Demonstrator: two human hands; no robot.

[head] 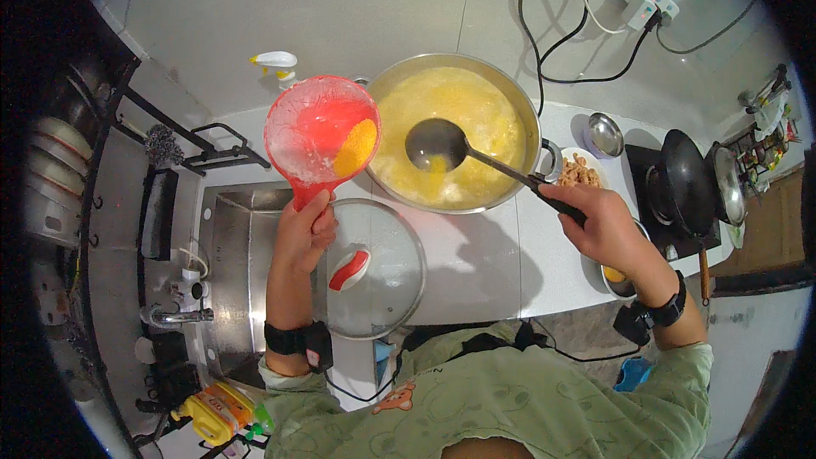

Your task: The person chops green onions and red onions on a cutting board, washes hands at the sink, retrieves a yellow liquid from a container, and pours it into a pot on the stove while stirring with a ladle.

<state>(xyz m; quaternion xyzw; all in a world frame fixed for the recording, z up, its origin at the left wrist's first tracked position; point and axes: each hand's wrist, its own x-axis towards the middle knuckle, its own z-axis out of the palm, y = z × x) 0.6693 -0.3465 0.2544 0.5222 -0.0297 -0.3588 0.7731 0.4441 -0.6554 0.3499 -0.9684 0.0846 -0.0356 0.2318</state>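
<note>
My left hand grips the handle of a red plastic scoop, tilted toward the pot. Yellow meal lies along the scoop's right side, and pale powder coats its inside. In my right hand is the dark handle of a ladle, whose bowl is over or in the yellow liquid. That liquid fills much of a wide metal pot against the wall. A patch of yellow shows at the ladle bowl's lower edge.
A glass lid with a red-and-white knob overlaps the steel sink. At right are a plate of brown food pieces, a metal bowl and a black wok. Power cords hang behind the pot.
</note>
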